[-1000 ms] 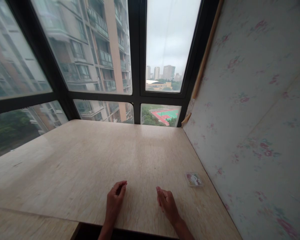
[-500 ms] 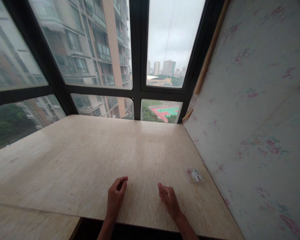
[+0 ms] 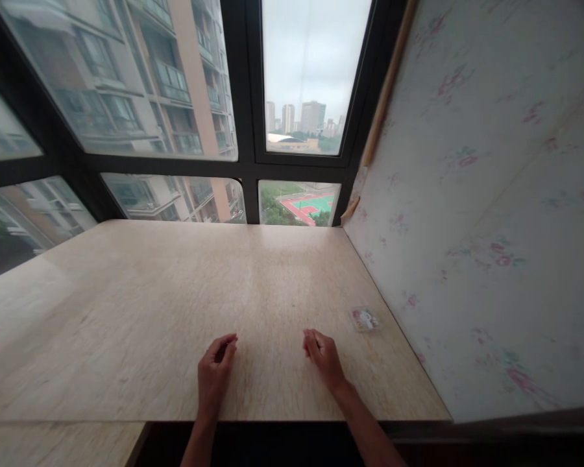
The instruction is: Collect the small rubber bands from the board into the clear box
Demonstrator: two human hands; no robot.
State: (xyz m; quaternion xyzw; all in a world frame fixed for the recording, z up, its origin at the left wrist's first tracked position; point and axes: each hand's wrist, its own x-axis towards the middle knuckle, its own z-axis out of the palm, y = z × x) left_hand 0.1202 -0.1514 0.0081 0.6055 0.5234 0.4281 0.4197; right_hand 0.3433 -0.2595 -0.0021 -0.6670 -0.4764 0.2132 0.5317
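Note:
My left hand (image 3: pixel 215 368) is over the front part of the beige stone-patterned countertop (image 3: pixel 175 292). Its thumb and fingertips come together in a pinch, and anything between them is too small to make out. Across a short gap, my right hand (image 3: pixel 324 358) is closed with the fingers curled and the thumb pressed against them. What it holds, if anything, is hidden. A small clear plastic box (image 3: pixel 365 319) with white and coloured bits inside lies just beyond my right hand, to its right, with neither hand touching it.
A wall with floral wallpaper (image 3: pixel 467 227) borders the countertop on the right. Dark-framed windows (image 3: pixel 246 165) stand along the back and left. A lower beige ledge (image 3: pixel 58 444) sits at front left, beside a dark gap under the counter edge.
The view has turned slightly to the right, so the scene sits further left and higher. My right hand's fingers have curled in more; my left keeps its pinch.

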